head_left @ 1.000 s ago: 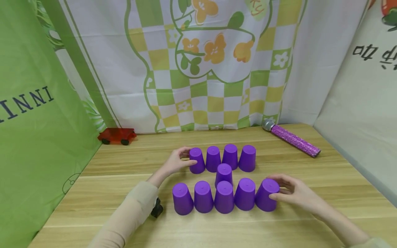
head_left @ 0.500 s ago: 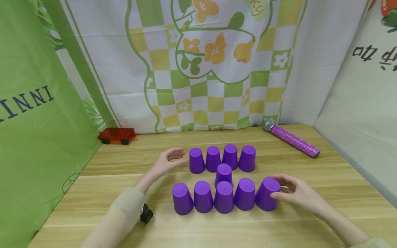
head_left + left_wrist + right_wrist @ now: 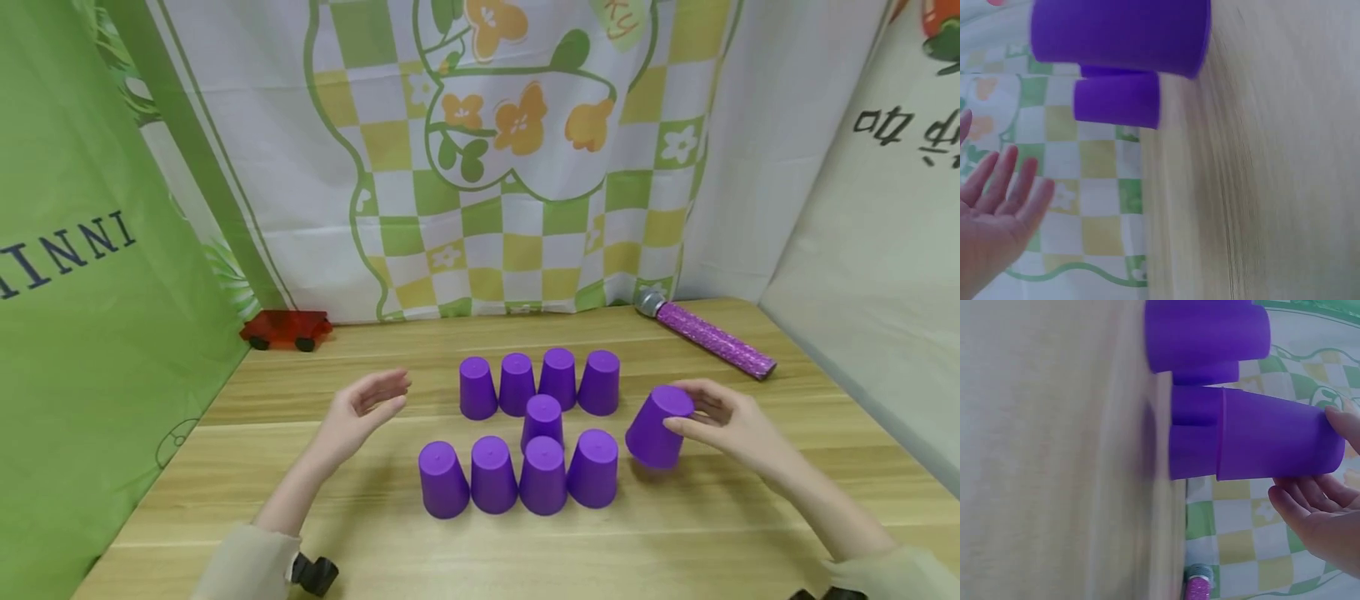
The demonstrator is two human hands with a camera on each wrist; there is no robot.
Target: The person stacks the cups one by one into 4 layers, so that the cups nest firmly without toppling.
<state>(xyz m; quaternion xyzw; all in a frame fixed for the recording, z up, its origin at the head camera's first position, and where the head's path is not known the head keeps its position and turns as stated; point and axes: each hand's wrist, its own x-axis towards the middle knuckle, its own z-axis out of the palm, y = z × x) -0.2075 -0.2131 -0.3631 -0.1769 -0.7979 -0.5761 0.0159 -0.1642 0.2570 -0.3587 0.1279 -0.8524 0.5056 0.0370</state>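
My right hand (image 3: 727,421) grips an upside-down purple cup (image 3: 660,427) by its side near the base, thumb in front and fingers behind. In the right wrist view that cup (image 3: 1279,434) hangs above the wooden surface, its rim apart from it. My left hand (image 3: 362,417) hovers left of the cups, fingers loosely extended, holding nothing; the left wrist view shows its spread fingers (image 3: 1013,187). On the table, several inverted purple cups form a back row (image 3: 517,385) and a front row (image 3: 492,475), with a single cup (image 3: 542,423) between the rows.
A wooden table (image 3: 525,558) carries everything. A glittery purple microphone (image 3: 712,337) lies at the back right. A red toy car (image 3: 287,330) stands at the back left corner. Fabric curtains (image 3: 517,242) enclose the back and both sides.
My right hand has lifted the rightmost front-row cup off the table and moved it slightly backward. My left hand has let go of the leftmost back-row cup and drawn away to the left.
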